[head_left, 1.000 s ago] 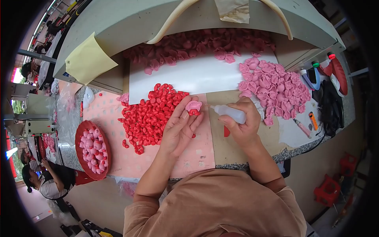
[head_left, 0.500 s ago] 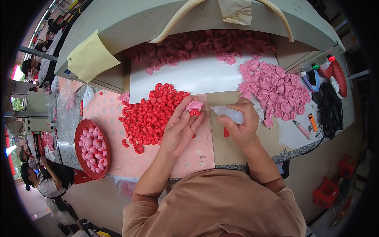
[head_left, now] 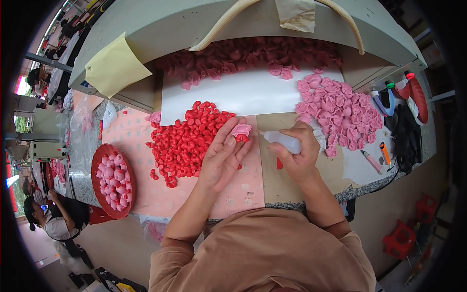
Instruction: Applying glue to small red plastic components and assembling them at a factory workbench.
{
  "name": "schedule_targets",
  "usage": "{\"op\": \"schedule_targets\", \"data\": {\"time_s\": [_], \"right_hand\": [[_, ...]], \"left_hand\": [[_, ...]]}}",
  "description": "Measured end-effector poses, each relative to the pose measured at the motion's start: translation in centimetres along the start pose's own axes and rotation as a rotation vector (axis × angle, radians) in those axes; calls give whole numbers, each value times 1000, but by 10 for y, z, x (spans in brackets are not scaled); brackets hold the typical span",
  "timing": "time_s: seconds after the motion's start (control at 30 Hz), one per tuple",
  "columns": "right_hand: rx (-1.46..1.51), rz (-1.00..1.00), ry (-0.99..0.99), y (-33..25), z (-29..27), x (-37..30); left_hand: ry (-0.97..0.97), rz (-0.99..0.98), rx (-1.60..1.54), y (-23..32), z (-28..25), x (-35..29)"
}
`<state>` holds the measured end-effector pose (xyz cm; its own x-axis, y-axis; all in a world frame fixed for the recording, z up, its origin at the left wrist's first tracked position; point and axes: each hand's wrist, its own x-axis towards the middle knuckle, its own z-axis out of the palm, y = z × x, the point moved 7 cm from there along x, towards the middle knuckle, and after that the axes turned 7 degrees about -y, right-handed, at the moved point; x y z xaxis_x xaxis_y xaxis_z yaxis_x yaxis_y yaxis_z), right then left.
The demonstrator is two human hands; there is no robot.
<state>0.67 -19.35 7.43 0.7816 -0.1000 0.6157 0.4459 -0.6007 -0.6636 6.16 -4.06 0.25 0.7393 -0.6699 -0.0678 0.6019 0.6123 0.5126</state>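
Between its fingertips my left hand (head_left: 220, 158) holds a small pink cup-shaped piece (head_left: 241, 130) with a red part along its lower edge. My right hand (head_left: 302, 151) is wrapped round a translucent white squeeze bottle (head_left: 285, 141), lying nearly sideways. Its thin nozzle points left at the pink piece, with a small gap between them. Just left of my left hand spreads a heap of glossy red pieces (head_left: 187, 141). A pile of similar pink pieces (head_left: 340, 109) lies beyond my right hand.
At the left stands a red bowl (head_left: 96, 187) of pink-and-red pieces. A grey-green housing (head_left: 160, 29) arches over the back, with more pink pieces (head_left: 233, 61) under it. Glue bottles, an orange cutter (head_left: 385, 152) and black cloth (head_left: 408, 131) lie right. Another person (head_left: 56, 219) sits far left.
Both hands keep nearly the same pose, the nozzle still close to the pink piece. The whole view has shifted very slightly.
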Motion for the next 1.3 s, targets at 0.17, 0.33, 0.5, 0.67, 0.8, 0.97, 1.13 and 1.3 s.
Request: {"op": "schedule_targets", "data": {"time_s": [0.17, 0.33, 0.5, 0.67, 0.8, 0.97, 1.13, 1.3], "right_hand": [[23, 11, -17, -2, 1, -1], [8, -21, -26, -5, 3, 0], [8, -54, 13, -6, 3, 2], [20, -49, 0, -7, 4, 1], [18, -49, -16, -8, 5, 0], [33, -66, -24, -7, 6, 0], [1, -49, -16, -8, 5, 2], [1, -51, -34, -8, 5, 2]], "left_hand": [[-8, 4, 3, 0, 0, 0], [-6, 0, 14, 0, -2, -1], [2, 1, 7, -1, -4, 0], [10, 7, 7, 0, -3, 0], [16, 6, 3, 1, -3, 1], [20, 7, -16, 1, -3, 1], [11, 9, -24, 0, -3, 0], [19, 11, -15, 0, -6, 0]]}}
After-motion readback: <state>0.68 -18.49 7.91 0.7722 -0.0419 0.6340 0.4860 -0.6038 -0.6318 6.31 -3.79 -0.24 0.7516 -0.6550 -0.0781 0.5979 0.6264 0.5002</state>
